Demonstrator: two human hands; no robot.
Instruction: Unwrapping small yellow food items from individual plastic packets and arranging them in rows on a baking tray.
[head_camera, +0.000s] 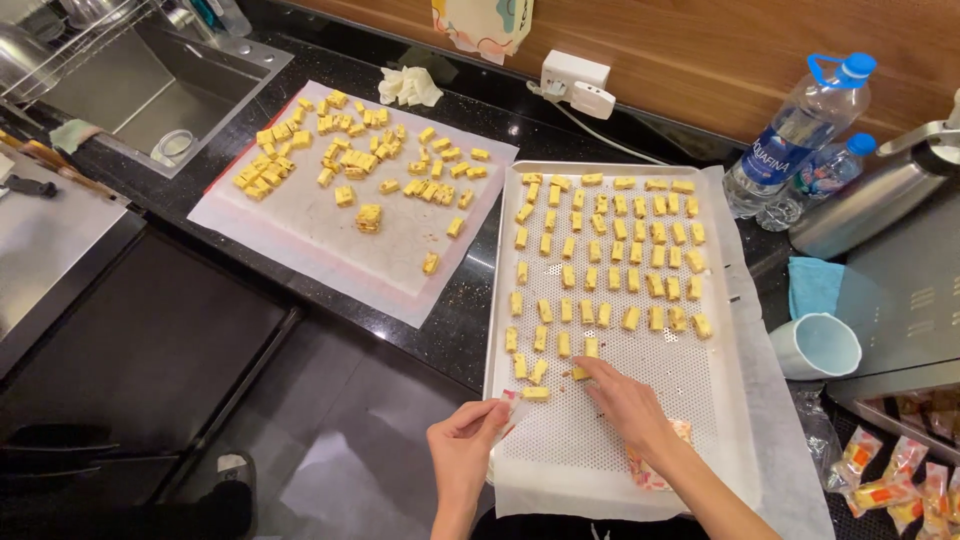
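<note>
Fingertips of the right hand (625, 400) rest on a small yellow piece (580, 373) at the near end of the rows on a perforated baking tray (700, 420), the index finger and thumb drawn together on it, though from this height it is hard to say whether the piece is truly pinched or only touched. The left hand (465, 445) sits at the tray's near left corner, its fingers curled and pinching the edge of the white paper sheet (540, 490) that lies under the tray. Another yellow piece (535, 393) lies just beside that hand, near the tray's left edge. Rows of yellow pieces (610, 250) fill the far half of the tray, standing apart from one another, while the near right part of the tray is bare mesh. Left of the tray, on the dark countertop (470, 300), a second paper sheet (300, 230) carries a loose scatter of yellow pieces (350, 160), thickest toward its far left corner. A steel sink (160, 90) is set into the countertop's far left corner. Along the right edge stand two plastic water bottles (800, 130) with blue caps, a pale cup (815, 347) and a blue cloth (812, 285). Wrapped sweets (900, 480) lie at the near right corner.
</note>
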